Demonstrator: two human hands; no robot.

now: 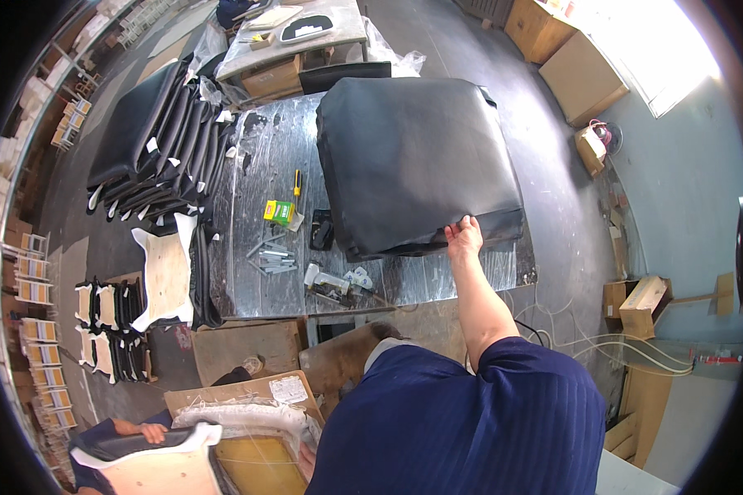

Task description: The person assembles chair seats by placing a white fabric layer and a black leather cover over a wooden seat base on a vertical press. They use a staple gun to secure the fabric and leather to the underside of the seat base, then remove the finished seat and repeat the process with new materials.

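Looks like an upholstery workshop: grey concrete floor, cardboard boxes along the far right, and a metal-topped table (264, 280) wrapped in clear plastic sitting in the middle of it all. On the table's right half is a big black leather-look seat cushion (417, 161), lying flat with its near edge hanging close to the table's near side. The person's right hand (464, 237) is reached out onto that near edge, fingers curled over the cover's lip and pinching it against the cushion. The left hand (305, 460) only peeks out low in the picture beside the blue shirt, too hidden to tell whether its grip is spread or closed.

As for progress: the cover looks mostly pulled over the cushion and lies fairly smooth on top, but the near edge under the hand is still loose and layered, so I'd guess tucking or fastening is left.

Left of the cushion are a small yellow-green box (278, 212), a yellow-handled knife (297, 182), some loose metal staple strips (272, 256) and a staple gun (332, 283). Far left, a stack of finished black seat pads (153, 140); bare wooden seat boards (165, 272) lean nearer. Another person's hand (153, 431) works at the near left.
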